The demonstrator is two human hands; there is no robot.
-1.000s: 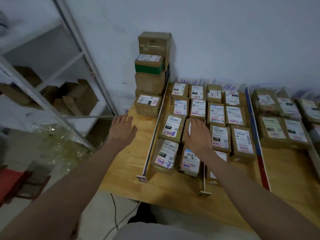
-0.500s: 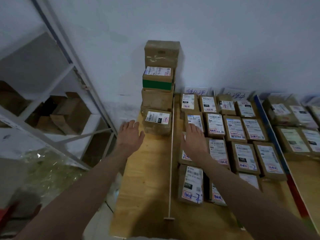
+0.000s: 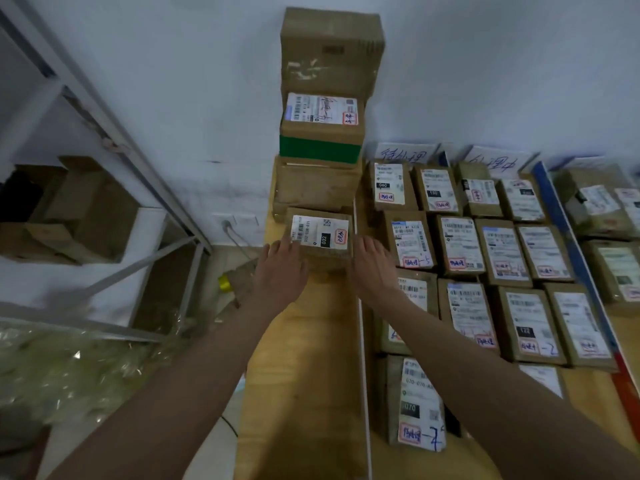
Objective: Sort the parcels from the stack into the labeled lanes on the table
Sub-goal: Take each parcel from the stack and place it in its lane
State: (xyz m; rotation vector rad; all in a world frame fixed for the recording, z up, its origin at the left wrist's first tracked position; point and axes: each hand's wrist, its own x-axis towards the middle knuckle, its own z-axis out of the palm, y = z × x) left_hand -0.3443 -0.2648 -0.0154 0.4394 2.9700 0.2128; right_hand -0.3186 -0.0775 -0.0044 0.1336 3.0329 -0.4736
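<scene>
Parcel sits between both hands' fingers, touching.

Both the left hand and right hand flank the labeled parcel, straight fingers touching its sides.

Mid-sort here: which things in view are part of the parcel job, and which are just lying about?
Job:
- parcel labelled 032, left hand and right hand at its sides
- stack behind it
- sorted parcels in the lanes
- white lane divider
- lane signs

Lying about:
- metal shelving
- empty cartons
- plastic wrap
</scene>
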